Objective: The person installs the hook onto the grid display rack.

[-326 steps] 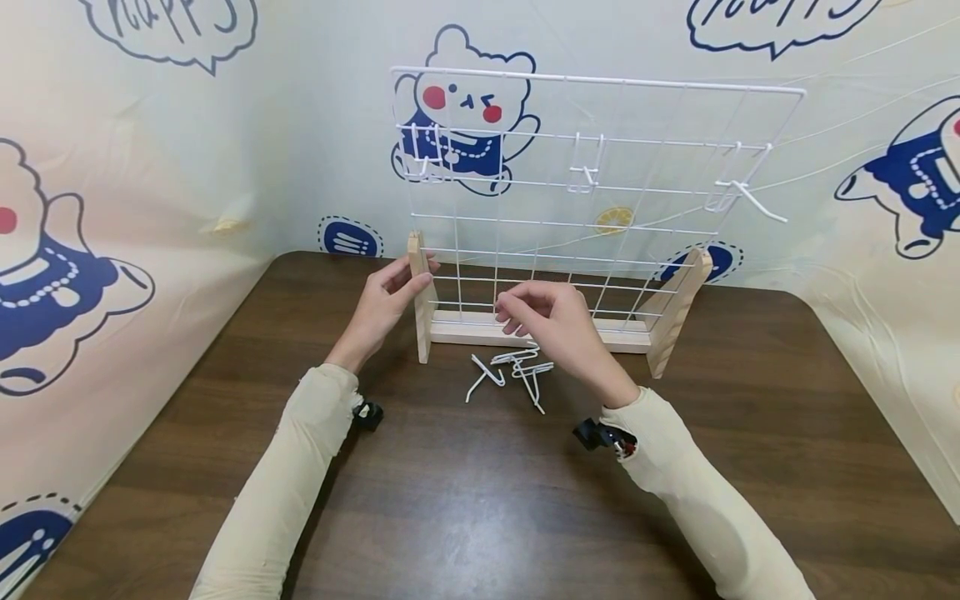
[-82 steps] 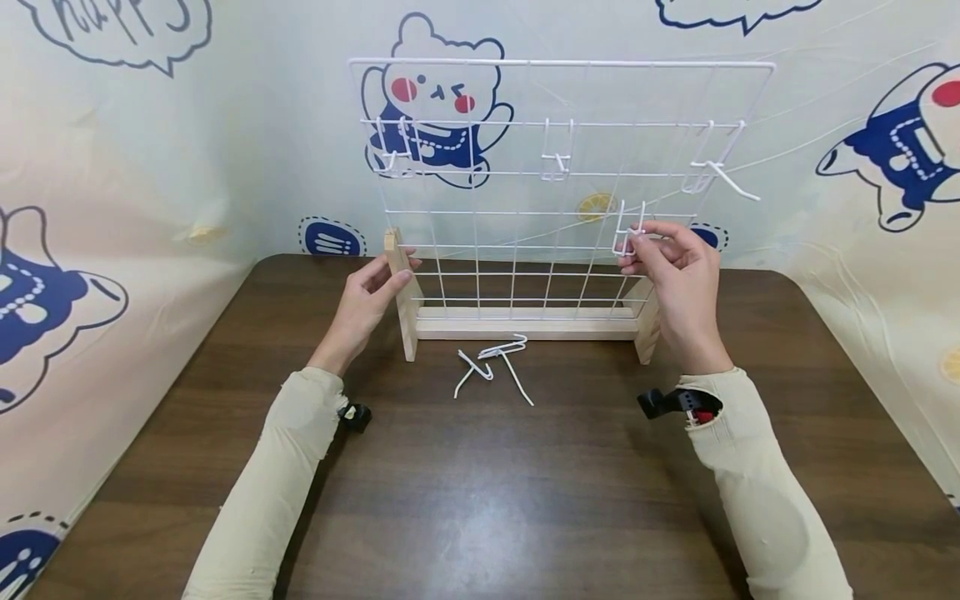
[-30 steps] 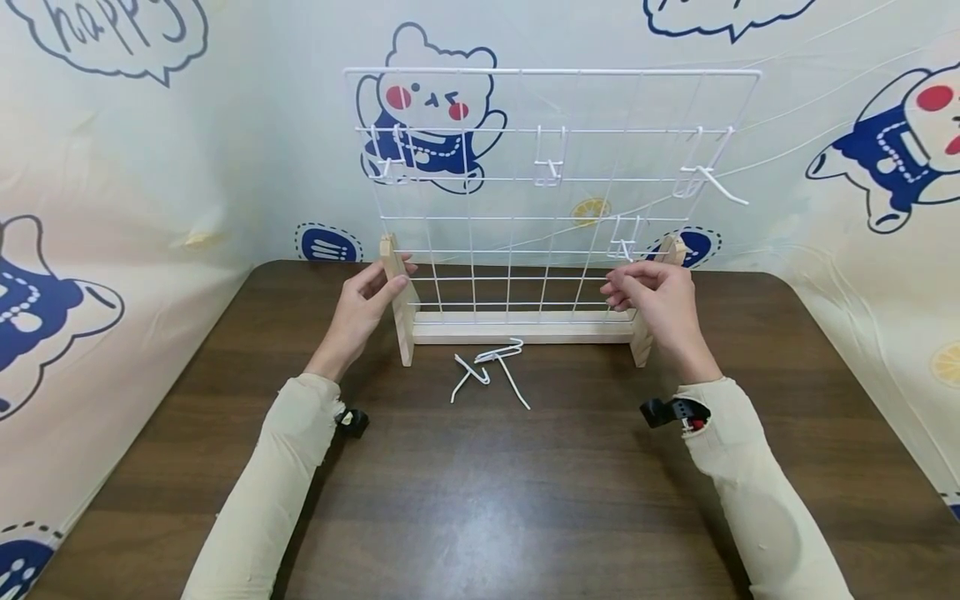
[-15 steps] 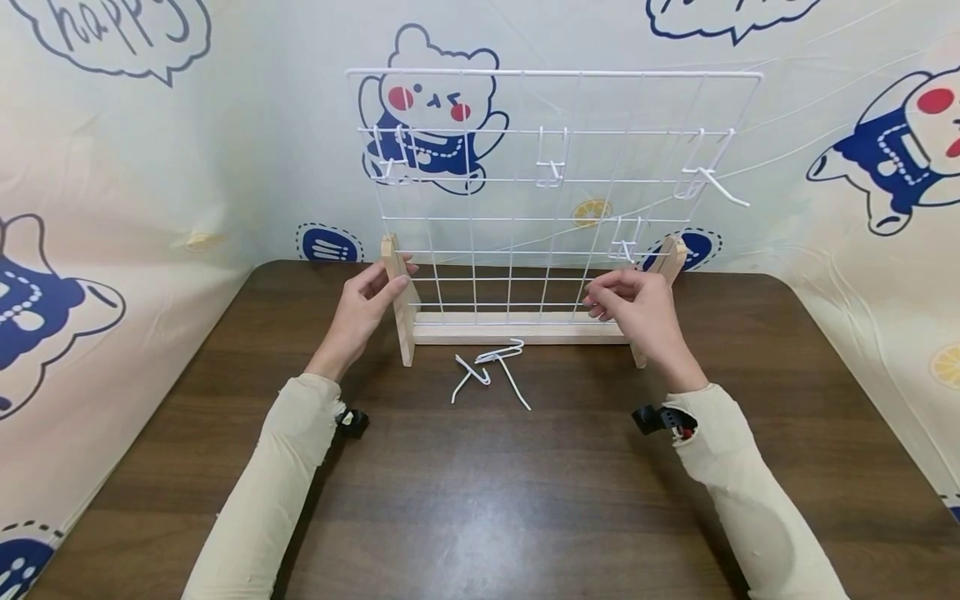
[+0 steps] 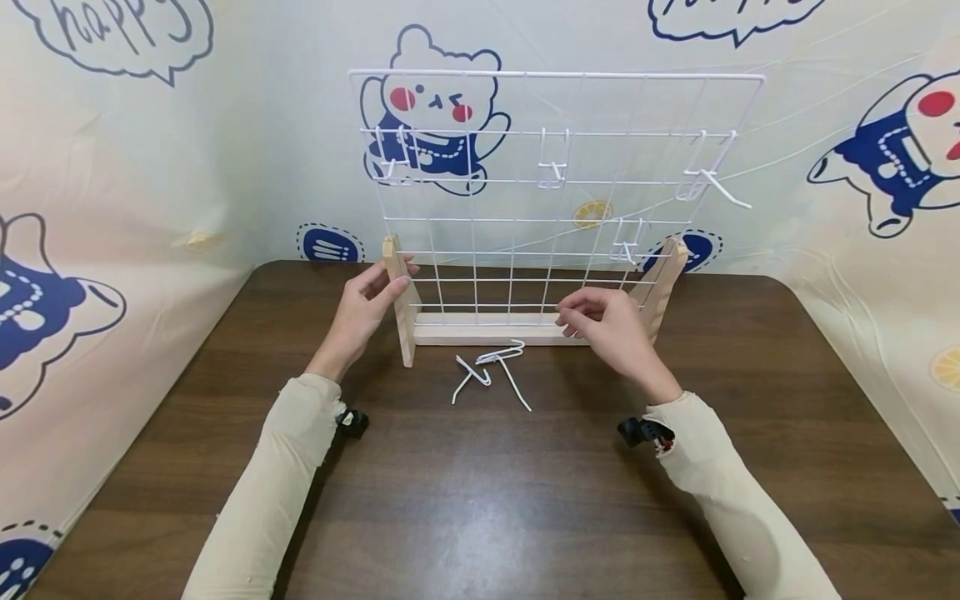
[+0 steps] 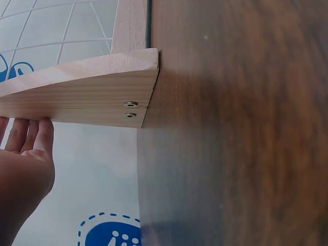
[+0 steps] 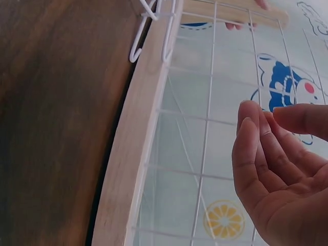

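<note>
My left hand [image 5: 363, 312] grips the left wooden leg [image 5: 401, 300] of a white wire grid rack [image 5: 510, 221], thumb in front and fingers behind. The left wrist view shows those fingers at the edge of the leg [image 6: 87, 97]. In front of the rack's base, my right hand [image 5: 611, 329] is loosely curled and holds nothing. In the right wrist view, its thumb and fingers [image 7: 248, 154] are near each other with nothing between them. Two white wire hooks [image 5: 471, 377] lie on the table by the base. A hook [image 5: 625, 243] hangs low on the grid's right side.
Along an upper grid wire hang three more hooks: left [image 5: 390, 162], middle [image 5: 553, 162] and right [image 5: 705, 171], whose long prong juts forward. The right wooden leg [image 5: 663, 279] stands behind my right hand. A patterned cloth [image 5: 262, 150] surrounds the brown table [image 5: 480, 492].
My right hand has let go of the hook now hanging low on the right and moved left and down. My left hand stays on the leg. Earlier, more hooks lay on the table.
</note>
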A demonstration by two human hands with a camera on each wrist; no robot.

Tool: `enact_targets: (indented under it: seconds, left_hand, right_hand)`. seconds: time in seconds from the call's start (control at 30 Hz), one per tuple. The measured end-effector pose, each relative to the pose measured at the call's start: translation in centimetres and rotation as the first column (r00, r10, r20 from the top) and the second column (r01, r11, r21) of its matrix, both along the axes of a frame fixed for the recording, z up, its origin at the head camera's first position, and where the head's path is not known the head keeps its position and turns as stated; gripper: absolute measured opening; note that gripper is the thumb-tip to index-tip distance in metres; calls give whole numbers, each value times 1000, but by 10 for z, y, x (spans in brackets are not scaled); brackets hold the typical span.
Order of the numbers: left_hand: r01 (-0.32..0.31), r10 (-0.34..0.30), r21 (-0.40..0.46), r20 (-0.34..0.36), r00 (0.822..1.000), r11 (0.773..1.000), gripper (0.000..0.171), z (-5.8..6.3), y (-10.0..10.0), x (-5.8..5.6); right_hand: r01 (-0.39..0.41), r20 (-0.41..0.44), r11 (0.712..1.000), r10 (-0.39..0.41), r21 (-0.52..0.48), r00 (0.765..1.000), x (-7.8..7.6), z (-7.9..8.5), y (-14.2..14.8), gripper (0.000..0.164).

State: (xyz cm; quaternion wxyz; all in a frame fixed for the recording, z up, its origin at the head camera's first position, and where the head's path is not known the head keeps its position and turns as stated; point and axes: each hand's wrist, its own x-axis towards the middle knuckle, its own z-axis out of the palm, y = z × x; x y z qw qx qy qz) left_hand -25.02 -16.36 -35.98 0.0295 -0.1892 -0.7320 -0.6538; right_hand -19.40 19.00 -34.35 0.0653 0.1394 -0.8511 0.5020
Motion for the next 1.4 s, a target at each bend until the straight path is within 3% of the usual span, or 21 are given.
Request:
enact_targets:
  seconds: [0.23, 0.43, 0.73, 0.87, 1.0, 1.17, 1.4]
  left_hand:
    - [-7, 7, -2, -8, 1000, 1000, 39, 2, 0, -2]
    - [-9, 9, -4, 1, 1000, 1000, 39, 2, 1, 0]
    - [-9, 9, -3, -10, 1000, 1000, 40, 2, 1, 2]
    - [-9, 9, -1, -9, 1000, 1000, 39, 2, 1, 2]
    - [-6, 6, 2, -11, 1000, 1000, 38, 1, 1, 1]
    - [-10, 10, 10, -17, 1000, 1000, 39, 0, 2, -1]
    - [-11, 11, -1, -2, 1000, 1000, 42, -1, 1, -1]
  right_hand:
    - [-30, 17, 999, 29, 32, 999, 4, -4, -14, 10]
    - [-126, 8, 986, 125, 107, 992, 7, -14, -25, 13]
    - [-330, 68, 917, 323, 223, 944, 19, -29, -48, 25]
    - [-386, 83, 891, 377, 238, 922, 24, -35, -57, 27]
    - [-382, 113, 884, 365, 269, 924, 26, -37, -57, 32]
    - [-412, 170, 844, 375, 344, 911, 23, -37, -52, 34]
    - [-333, 144, 818, 301, 469, 943, 14, -35, -35, 7]
